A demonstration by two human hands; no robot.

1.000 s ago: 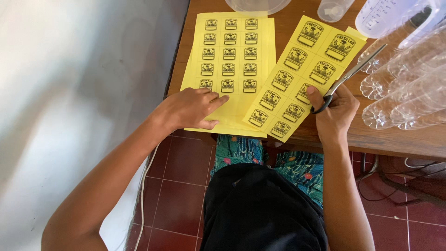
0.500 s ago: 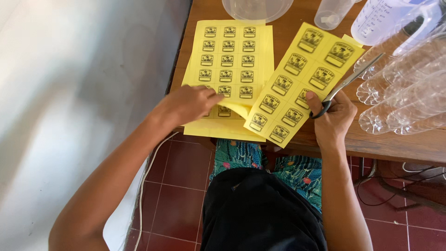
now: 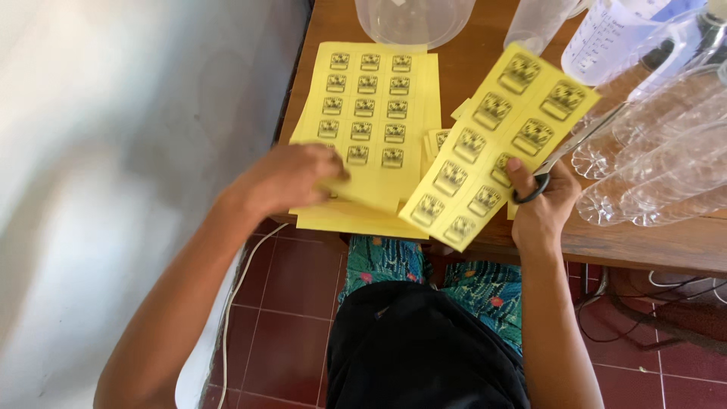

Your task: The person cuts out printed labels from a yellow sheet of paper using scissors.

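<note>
The right hand (image 3: 541, 204) grips black-handled scissors (image 3: 556, 163) and pinches a thin, floppy yellow label strip (image 3: 496, 140) raised above the wooden table (image 3: 469, 68), while the left hand (image 3: 291, 178), fingers curled, presses the light, easily creased yellow label sheet stack (image 3: 371, 113), best held at its edges.

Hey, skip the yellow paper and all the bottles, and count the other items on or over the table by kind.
Clear plastic round bowl: 1
Clear plastic cup: 1
Translucent plastic measuring jug: 1
Black-handled metal scissors, in right hand: 1
Total: 4
</note>
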